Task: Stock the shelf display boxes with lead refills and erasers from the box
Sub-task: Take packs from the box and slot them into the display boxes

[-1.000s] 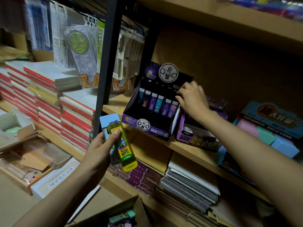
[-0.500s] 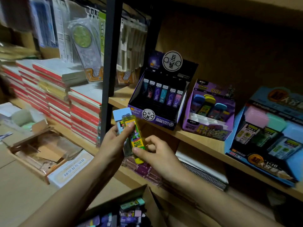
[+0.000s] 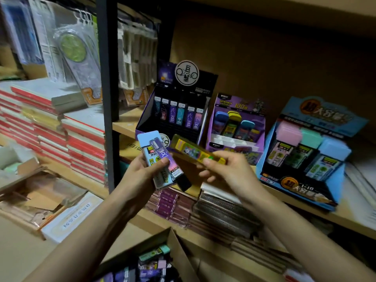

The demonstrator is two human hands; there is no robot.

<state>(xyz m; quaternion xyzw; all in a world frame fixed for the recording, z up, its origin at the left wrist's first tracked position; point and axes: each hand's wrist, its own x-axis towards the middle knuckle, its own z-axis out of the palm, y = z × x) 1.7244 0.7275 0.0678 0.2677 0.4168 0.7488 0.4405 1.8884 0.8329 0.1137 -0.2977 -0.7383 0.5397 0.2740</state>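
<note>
- The wooden shelf (image 3: 345,219) is running across the right of the view, and three display boxes are standing on it side by side.
- Red-edged notebooks (image 3: 81,143) are lying in tall stacks to the left of the black post (image 3: 107,78).
- Clear hanging packs (image 3: 78,55) are dangling above those stacks.
- Spiral pads (image 3: 221,212) are lying stacked under the shelf.
- The blue display (image 3: 270,159) is sitting furthest right, and three wide cases with pink, mint and blue caps are standing in it.
- The black display (image 3: 205,86) is sitting furthest left, just beside the post, and six slim refill tubes are standing upright in a row at its back.
- The purple display (image 3: 215,127) is sitting between the other two, and cases with blue, yellow and teal caps are standing in its rear part.
- The carton (image 3: 179,253) is lying open at the bottom edge, below the hands, and mixed refill cases are lying in it, a mint-capped one on top.
- The left hand (image 3: 140,176) is gripping two cases at once, its thumb pressing across their fronts.
- The right hand (image 3: 230,171) is pinching one end of the yellow case between thumb and fingers.
- The blue case (image 3: 147,139) is lying in the left hand, cap pointing up and to the left.
- The yellow case (image 3: 193,152) is being held tilted in the air in front of the shelf edge, its free end reaching up toward the black display and not touching it.
- The purple case (image 3: 169,162) is lying on top of the blue case, its dark end sticking out past the left hand's fingers.
</note>
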